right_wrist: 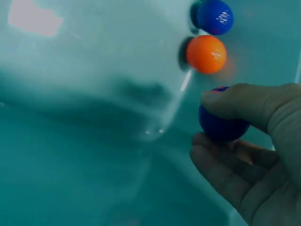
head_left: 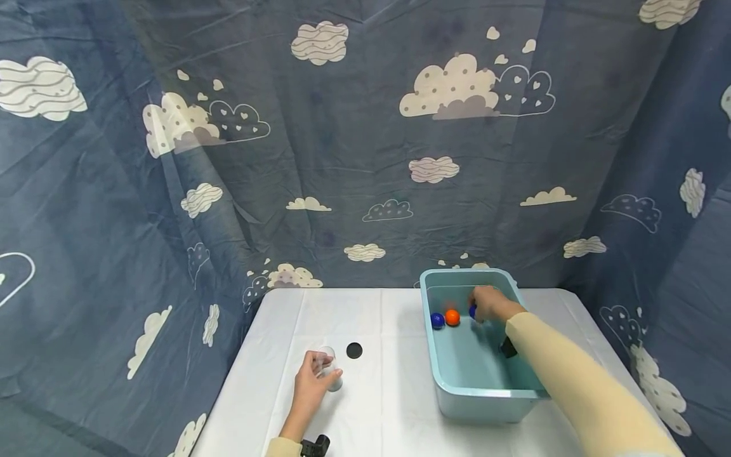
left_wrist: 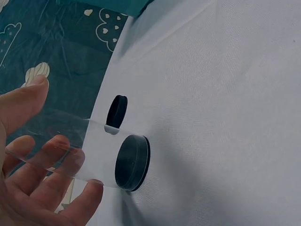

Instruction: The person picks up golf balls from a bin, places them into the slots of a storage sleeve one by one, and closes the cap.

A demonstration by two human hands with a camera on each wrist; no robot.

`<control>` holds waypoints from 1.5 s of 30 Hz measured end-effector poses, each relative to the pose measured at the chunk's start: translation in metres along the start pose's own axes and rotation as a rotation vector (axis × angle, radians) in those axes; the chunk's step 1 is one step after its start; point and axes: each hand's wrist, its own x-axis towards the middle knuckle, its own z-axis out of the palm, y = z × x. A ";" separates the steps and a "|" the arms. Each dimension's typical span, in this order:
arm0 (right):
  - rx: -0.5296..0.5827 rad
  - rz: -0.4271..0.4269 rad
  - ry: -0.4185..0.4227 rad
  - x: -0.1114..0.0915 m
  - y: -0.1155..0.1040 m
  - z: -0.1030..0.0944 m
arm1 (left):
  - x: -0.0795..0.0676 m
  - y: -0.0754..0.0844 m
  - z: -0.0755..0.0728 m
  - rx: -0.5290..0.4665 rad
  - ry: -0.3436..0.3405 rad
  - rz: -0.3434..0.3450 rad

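In the head view, my left hand (head_left: pixel 315 379) holds a clear plastic cylinder (head_left: pixel 330 370) on the white table, left of the bin. Its thumb lies on one side and its fingers on the other; the left wrist view shows the cylinder's dark end (left_wrist: pixel 133 163) down at the cloth. Beside it lies a loose round black lid (head_left: pixel 354 350). Inside the light-blue bin (head_left: pixel 480 392), my right hand (head_left: pixel 490 303) pinches a shiny blue ball (right_wrist: pixel 223 123) between thumb and fingers. An orange ball (right_wrist: pixel 206 54) and another blue ball (right_wrist: pixel 215 17) rest close by on the bin floor.
The bin's walls surround my right hand, and my right forearm crosses its right rim. A white cloth (head_left: pixel 394 355) covers the table. Dark blue curtains (head_left: pixel 354 158) with cloud prints hang behind and at both sides.
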 end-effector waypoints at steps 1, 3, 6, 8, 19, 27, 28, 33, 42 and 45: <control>0.000 -0.005 0.001 -0.001 -0.002 -0.004 | 0.001 0.000 0.000 -0.004 -0.002 -0.002; 0.004 -0.014 -0.002 -0.003 -0.006 -0.011 | 0.001 -0.001 -0.001 -0.002 0.006 -0.007; 0.002 -0.052 0.005 -0.009 -0.014 -0.020 | 0.002 0.000 -0.001 0.001 0.019 0.002; -0.016 -0.101 0.013 -0.013 -0.020 -0.025 | 0.002 0.001 -0.001 -0.010 0.026 0.010; -0.019 -0.275 0.079 -0.047 -0.046 -0.044 | 0.004 0.020 -0.001 0.009 0.069 0.082; 0.043 -0.270 0.106 -0.064 -0.065 -0.051 | 0.005 0.036 -0.001 0.054 0.080 0.146; 0.049 -0.269 0.107 -0.066 -0.067 -0.051 | 0.005 0.038 -0.001 0.059 0.079 0.151; 0.042 -0.296 0.130 -0.078 -0.081 -0.055 | 0.002 0.049 0.001 0.064 0.088 0.190; 0.047 -0.345 0.172 -0.099 -0.105 -0.064 | 0.000 0.059 0.003 0.092 0.079 0.236; 0.064 -0.340 0.190 -0.104 -0.112 -0.066 | -0.002 0.063 0.003 0.098 0.074 0.250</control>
